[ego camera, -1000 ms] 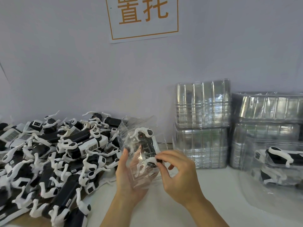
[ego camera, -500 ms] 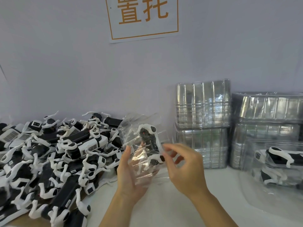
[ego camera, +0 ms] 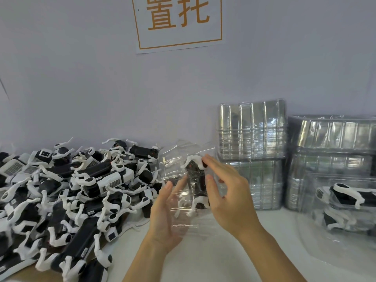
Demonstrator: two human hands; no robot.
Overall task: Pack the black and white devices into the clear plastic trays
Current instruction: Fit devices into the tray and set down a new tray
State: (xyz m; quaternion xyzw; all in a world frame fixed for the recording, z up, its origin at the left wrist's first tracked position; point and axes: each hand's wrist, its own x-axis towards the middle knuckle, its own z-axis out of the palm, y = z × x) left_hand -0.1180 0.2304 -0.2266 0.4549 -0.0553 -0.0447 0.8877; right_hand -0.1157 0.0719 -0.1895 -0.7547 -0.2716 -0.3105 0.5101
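Note:
I hold a clear plastic tray (ego camera: 173, 165) upright over the white table. A black and white device (ego camera: 196, 180) sits in it, standing on end. My left hand (ego camera: 164, 222) grips the tray from below and behind, its thumb up along the tray's front left. My right hand (ego camera: 230, 200) reaches in from the right with loosely spread fingers. Its fingertips touch the device's white top end and its thumb lies against the black body. A big pile of loose black and white devices (ego camera: 81, 190) covers the table's left side.
Two stacks of empty clear trays (ego camera: 252, 135) (ego camera: 333, 139) stand against the wall at the right. In front of them, at the far right, lie packed trays with devices inside (ego camera: 345, 196). A white sign with orange characters (ego camera: 179, 21) hangs on the wall.
My right hand let go of the device's lower end and moved up to its white top end. The left hand has tilted the tray more upright and slightly higher.

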